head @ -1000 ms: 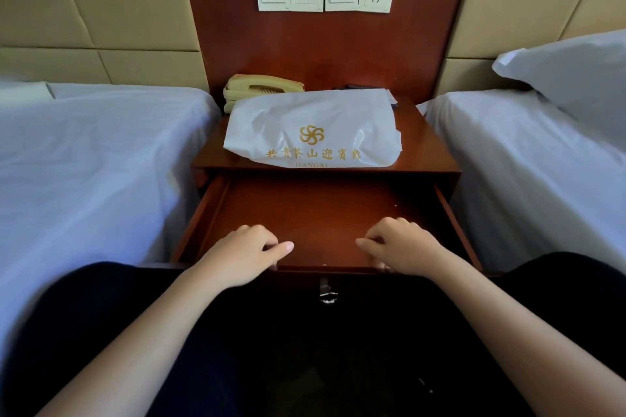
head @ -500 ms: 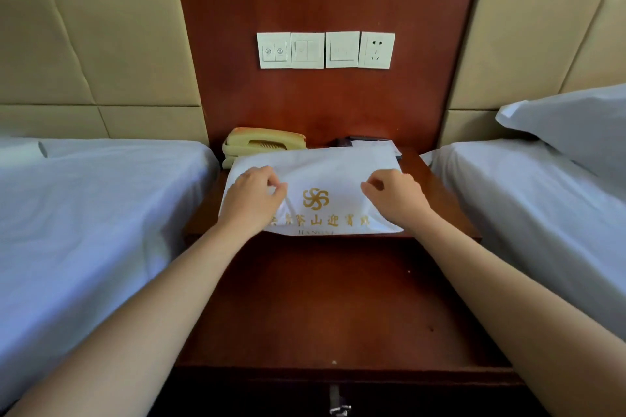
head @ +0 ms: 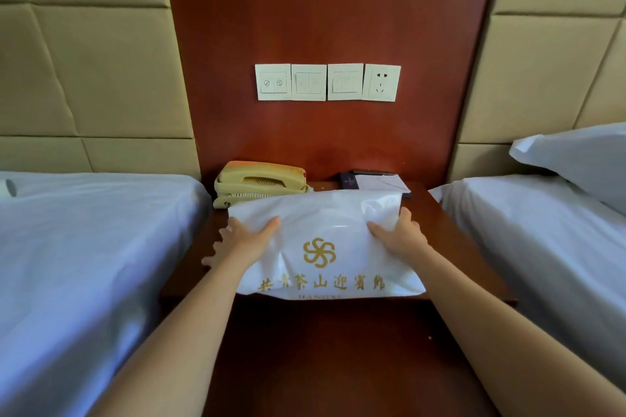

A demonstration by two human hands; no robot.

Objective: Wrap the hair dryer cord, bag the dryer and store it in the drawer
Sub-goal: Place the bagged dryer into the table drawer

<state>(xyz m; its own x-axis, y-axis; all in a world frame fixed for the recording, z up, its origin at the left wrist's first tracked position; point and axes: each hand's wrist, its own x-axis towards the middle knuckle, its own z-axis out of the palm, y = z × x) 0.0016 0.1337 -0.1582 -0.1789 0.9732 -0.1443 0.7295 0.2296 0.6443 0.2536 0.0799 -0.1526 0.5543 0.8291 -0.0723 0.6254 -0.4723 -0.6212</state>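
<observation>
A white plastic bag (head: 325, 240) with a gold emblem and gold lettering lies on the wooden nightstand (head: 450, 247). Its front edge hangs over the open drawer (head: 338, 355) below. The hair dryer and its cord are hidden, presumably inside the bag. My left hand (head: 242, 242) holds the bag's left side, thumb on top and fingers spread along the edge. My right hand (head: 399, 235) grips the bag's right side, thumb on top.
A beige telephone (head: 259, 183) and a notepad with a dark card (head: 376, 181) sit behind the bag. White beds (head: 84, 264) flank the nightstand, with a pillow (head: 582, 159) at right. Switches and a socket (head: 327, 82) are on the wall.
My hands left the drawer front and reached the bag. They have since slid out to its two sides, and the bag's front edge now overhangs the drawer.
</observation>
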